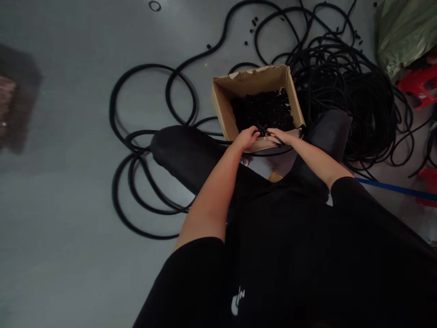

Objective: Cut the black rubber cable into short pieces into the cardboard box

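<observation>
Over the near edge of an open cardboard box (221, 109), my two hands are close together. My right hand (280, 136) is closed around scissors (272, 135) with black and orange handles, their blades pointing toward my left hand. My left hand (247, 138) is closed in a pinch on what looks like the end of a black hose; the fingers partly hide it. Many small black pieces (261, 109) cover the bottom of the box. A length of black hose (269, 155) passes just below my hands, in front of the box.
Loose loops of black hose (153, 66) lie on the grey floor to the left, and a large tangled pile (362, 100) lies right. Small black bits (209, 46) are scattered beyond the box. At right are a green sack (406, 32), a red stool (418, 86) and a blue strip (392, 186).
</observation>
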A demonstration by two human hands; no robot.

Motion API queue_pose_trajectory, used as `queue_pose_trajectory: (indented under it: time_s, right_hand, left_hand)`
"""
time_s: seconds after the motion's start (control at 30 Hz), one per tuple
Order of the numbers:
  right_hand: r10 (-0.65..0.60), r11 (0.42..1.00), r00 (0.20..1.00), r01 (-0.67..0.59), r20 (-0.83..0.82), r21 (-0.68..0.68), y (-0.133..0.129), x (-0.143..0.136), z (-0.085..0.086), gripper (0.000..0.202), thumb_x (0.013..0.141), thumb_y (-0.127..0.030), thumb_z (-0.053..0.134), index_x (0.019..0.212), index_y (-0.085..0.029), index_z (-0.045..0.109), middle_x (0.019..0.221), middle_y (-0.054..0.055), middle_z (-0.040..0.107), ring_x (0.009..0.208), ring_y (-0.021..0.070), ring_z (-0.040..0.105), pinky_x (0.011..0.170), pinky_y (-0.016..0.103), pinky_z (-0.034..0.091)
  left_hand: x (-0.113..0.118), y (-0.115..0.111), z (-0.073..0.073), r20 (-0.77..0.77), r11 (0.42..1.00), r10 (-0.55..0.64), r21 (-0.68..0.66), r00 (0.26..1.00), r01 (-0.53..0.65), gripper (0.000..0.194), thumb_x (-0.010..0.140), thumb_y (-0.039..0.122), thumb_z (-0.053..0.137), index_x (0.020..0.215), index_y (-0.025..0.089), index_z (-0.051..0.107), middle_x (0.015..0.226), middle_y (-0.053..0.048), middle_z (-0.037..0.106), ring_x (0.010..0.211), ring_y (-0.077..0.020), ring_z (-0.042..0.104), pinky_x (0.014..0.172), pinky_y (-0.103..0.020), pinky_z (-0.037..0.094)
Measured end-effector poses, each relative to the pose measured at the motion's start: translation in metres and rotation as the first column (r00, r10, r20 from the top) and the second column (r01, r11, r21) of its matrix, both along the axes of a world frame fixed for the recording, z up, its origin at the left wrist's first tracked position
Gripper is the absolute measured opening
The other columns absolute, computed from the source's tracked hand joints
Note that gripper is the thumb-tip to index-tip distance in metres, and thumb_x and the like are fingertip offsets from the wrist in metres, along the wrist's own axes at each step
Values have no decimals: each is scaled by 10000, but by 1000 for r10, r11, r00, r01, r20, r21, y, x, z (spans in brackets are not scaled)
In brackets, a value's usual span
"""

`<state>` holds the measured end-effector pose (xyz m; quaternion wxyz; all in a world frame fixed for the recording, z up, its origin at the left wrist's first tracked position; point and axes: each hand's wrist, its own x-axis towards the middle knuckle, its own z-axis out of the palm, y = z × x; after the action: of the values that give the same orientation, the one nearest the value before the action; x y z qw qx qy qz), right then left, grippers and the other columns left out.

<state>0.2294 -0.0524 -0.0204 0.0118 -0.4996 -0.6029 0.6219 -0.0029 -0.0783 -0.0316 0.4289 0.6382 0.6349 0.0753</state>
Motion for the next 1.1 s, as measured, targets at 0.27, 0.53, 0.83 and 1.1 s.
queue_pose_trajectory:
  time_s: [0.27,0.53,0.83,1.1]
  right_hand:
    - [-46,998,999,47,-12,38,3,0,9,259,1257,-116,761,1086,-232,605,620,-141,490,499,105,505,466,158,403]
    - [-25,999,1000,26,-15,22,3,2,7,300,1248,-149,812,1056,-228,596,597,-150,480,469,83,458,457,150,370]
    - [-156,986,988,156,4,-67,-2,-4,9,343,1265,-95,793,1085,-255,548,691,-134,540,561,111,596,516,132,499]
    - [-36,998,999,35,-27,-46,-7,-6,6,374,1148,72,750,1024,-237,581,744,-98,585,647,112,589,582,126,462]
  left_hand:
    - [-2,2,-4,-25,997,78,18,997,-78,294,1227,344,584,1330,244,841,1201,-214,897,1302,-477,853,1199,-569,652]
    - [0,4,-8,83,998,45,-52,996,-41,296,1193,296,534,1139,198,808,1198,-206,864,1244,-413,826,1286,-571,646]
    - [0,8,-1,77,988,144,-72,987,-138,265,1139,194,612,1323,189,802,1321,-192,887,1326,-377,821,1325,-535,639]
    - [-2,4,9,85,976,219,2,972,-220,85,1132,221,743,1217,226,739,1350,-183,881,1317,-353,814,1264,-482,643]
